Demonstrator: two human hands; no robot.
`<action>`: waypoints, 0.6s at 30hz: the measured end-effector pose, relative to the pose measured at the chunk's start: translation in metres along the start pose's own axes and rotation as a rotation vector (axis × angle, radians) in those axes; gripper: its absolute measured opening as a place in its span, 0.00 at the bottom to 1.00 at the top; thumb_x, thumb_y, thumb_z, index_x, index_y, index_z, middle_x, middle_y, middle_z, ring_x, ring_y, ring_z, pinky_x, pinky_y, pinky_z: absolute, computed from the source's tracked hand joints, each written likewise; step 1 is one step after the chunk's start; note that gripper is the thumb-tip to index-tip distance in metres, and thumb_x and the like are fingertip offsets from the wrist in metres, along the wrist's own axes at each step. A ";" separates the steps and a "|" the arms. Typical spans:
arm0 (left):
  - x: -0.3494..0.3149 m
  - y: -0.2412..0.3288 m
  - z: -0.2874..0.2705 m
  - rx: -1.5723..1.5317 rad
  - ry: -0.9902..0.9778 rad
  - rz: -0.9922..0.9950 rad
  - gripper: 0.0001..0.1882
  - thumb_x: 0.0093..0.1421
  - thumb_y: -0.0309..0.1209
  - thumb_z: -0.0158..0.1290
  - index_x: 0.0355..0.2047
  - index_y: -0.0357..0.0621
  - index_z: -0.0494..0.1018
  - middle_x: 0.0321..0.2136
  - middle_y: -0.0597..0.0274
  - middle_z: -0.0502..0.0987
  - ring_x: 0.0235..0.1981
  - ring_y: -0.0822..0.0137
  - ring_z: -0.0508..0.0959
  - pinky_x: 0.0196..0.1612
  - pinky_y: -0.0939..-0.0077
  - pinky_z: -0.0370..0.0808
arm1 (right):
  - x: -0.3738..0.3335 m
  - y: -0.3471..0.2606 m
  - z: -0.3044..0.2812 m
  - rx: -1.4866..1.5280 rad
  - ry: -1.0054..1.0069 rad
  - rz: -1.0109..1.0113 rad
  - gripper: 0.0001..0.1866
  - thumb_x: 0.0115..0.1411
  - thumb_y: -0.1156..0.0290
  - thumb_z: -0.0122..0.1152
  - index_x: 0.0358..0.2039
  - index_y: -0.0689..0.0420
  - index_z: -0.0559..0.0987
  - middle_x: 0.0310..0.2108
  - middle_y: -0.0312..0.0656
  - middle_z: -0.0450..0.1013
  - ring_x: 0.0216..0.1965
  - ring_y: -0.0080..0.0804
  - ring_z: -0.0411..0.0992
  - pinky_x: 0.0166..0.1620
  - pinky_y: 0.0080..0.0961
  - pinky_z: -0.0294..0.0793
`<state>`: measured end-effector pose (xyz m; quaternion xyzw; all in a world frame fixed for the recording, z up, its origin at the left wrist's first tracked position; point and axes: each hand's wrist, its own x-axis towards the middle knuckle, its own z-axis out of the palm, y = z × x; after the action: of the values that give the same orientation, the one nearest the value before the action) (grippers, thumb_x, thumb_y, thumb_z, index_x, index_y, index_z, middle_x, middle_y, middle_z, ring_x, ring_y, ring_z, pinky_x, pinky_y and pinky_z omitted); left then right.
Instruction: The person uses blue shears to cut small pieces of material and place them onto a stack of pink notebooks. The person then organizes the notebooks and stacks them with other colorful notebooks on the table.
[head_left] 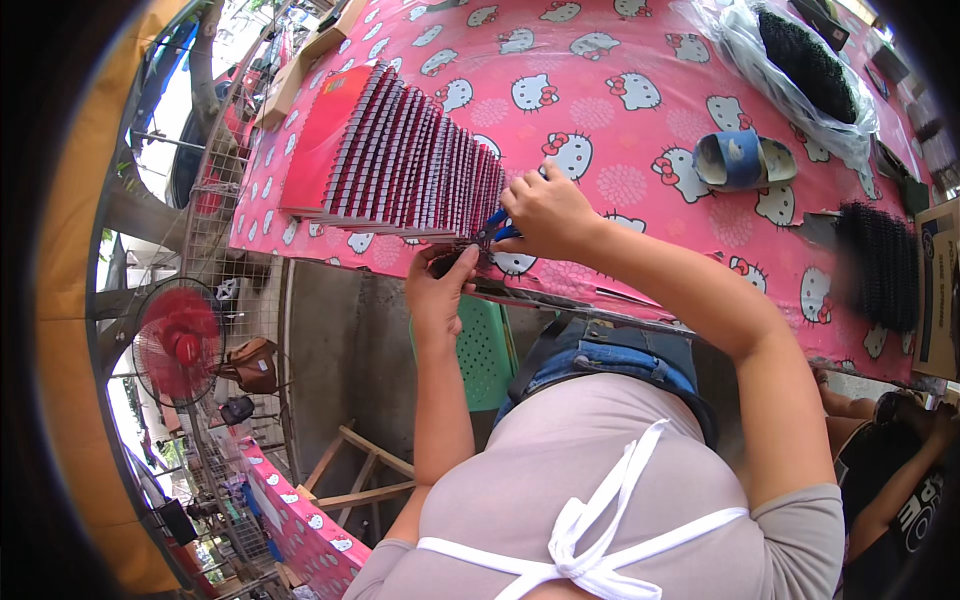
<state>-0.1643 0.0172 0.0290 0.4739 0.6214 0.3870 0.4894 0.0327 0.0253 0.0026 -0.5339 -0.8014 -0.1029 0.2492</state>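
Observation:
A leaning row of spiral-bound notebooks (410, 160) with red covers and dark coils lies at the table's front left. My left hand (440, 288) is closed at the near corner of the row, thumb and fingers pinching the coil end of a notebook; the fingertips are partly hidden. In my right hand (548, 212) are blue-handled pliers (497, 226), gripped with the fingers wrapped round the handles. Their jaws point down toward my left fingertips, close to that coil end. Whether the jaws touch the coil I cannot tell.
On the pink patterned table (620, 190) lie a blue slipper (735, 160), a plastic bag of black coils (805, 65) and loose black coils (880, 265) beside a cardboard box (938, 290). A red fan (180, 345) and green stool (480, 350) stand below. Another person (890, 470) is at lower right.

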 end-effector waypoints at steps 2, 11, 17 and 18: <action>0.004 -0.004 0.000 0.012 0.004 0.040 0.20 0.48 0.27 0.64 0.39 0.36 0.69 0.29 0.60 0.76 0.23 0.73 0.76 0.23 0.82 0.72 | 0.002 -0.004 -0.005 0.147 -0.258 0.101 0.29 0.47 0.38 0.58 0.19 0.56 0.79 0.19 0.42 0.74 0.23 0.38 0.75 0.29 0.33 0.74; 0.009 -0.012 -0.008 -0.048 -0.030 -0.024 0.20 0.48 0.27 0.65 0.39 0.37 0.68 0.29 0.60 0.76 0.23 0.73 0.75 0.22 0.81 0.71 | -0.010 0.004 -0.011 0.164 -0.293 0.179 0.28 0.46 0.40 0.61 0.20 0.59 0.79 0.21 0.43 0.75 0.25 0.39 0.76 0.30 0.34 0.74; 0.007 -0.015 0.007 0.003 -0.025 0.042 0.21 0.46 0.26 0.65 0.39 0.37 0.68 0.27 0.60 0.76 0.23 0.73 0.75 0.23 0.82 0.70 | -0.011 0.008 0.009 -0.023 0.141 -0.066 0.31 0.46 0.39 0.60 0.24 0.61 0.77 0.23 0.43 0.73 0.26 0.40 0.74 0.32 0.36 0.74; 0.007 -0.017 0.008 0.014 -0.014 0.063 0.21 0.46 0.26 0.65 0.39 0.36 0.68 0.27 0.60 0.76 0.23 0.73 0.75 0.23 0.82 0.70 | -0.008 0.005 0.006 0.038 -0.020 -0.007 0.31 0.46 0.39 0.60 0.24 0.61 0.78 0.23 0.43 0.73 0.26 0.40 0.74 0.32 0.36 0.74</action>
<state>-0.1607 0.0201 0.0091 0.4993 0.6055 0.3943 0.4781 0.0375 0.0237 -0.0071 -0.5271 -0.8077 -0.0830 0.2509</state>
